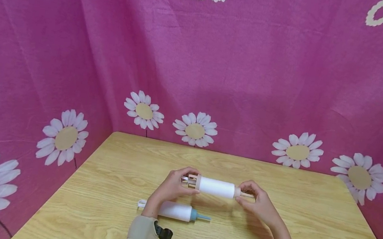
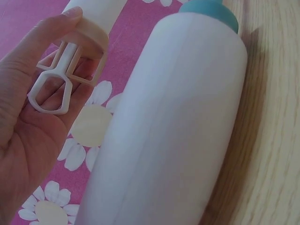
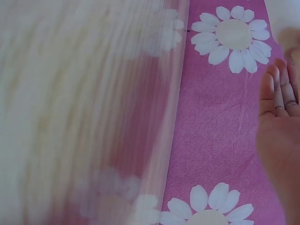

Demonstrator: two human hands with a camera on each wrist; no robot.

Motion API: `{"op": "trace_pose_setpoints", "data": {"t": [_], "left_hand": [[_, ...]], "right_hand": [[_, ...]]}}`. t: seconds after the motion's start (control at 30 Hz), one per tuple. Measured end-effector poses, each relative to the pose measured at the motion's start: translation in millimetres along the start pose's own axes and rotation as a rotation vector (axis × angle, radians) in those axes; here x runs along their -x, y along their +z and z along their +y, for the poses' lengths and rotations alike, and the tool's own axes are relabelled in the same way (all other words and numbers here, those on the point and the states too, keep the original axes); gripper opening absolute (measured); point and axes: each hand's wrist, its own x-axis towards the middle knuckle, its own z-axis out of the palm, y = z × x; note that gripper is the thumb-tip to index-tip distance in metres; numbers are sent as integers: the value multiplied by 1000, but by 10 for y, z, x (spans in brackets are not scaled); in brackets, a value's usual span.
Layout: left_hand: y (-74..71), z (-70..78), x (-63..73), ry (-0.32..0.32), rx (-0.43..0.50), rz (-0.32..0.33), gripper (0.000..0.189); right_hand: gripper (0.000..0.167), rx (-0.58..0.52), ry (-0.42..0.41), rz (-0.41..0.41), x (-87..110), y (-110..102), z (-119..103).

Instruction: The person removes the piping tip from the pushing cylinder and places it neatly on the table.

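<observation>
A white plastic syringe with beige ends [image 1: 217,188] is held level above the table between both hands. My left hand [image 1: 173,184] grips its beige collar at the left, with the thumb over the collar and the plunger's white pull ring [image 2: 67,61] against the palm in the left wrist view. At the other end, my right hand [image 1: 262,206] pinches the beige nozzle cap [image 1: 237,192]. A second white syringe with a teal nozzle cap [image 1: 175,211] lies on the table, partly behind the left wrist. In the right wrist view the right fingers [image 3: 277,91] show only at the edge.
The light wooden table [image 1: 325,221] meets a pink curtain [image 1: 254,63] printed with daisies at its back and sides. Each wrist wears a black camera, such as the left camera [image 1: 164,234]. Glare shines on the table's near part.
</observation>
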Motion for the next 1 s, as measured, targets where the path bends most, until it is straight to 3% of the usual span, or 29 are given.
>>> {"op": "trace_pose_setpoints", "data": {"t": [0.3,0.5,0.67,0.8,1.0], "left_hand": [[-8,-15,-7,-10,15,-4,48],[-6,-4,6,-11,20,-4,48],[2,4,12,-14,15,-4,48],[9,8,17,-11,8,-2,48],[9,22,10,-11,-6,0,49]], "right_hand": [[30,27,-51,27,10,17,-39],[29,-34,66,5,-5,-21,-68],[43,-129,171,-75,-14,-60,-79],[44,-181,199,-120,-4,-68,-89],[32,-131,163,-109,12,-83,-85]]}}
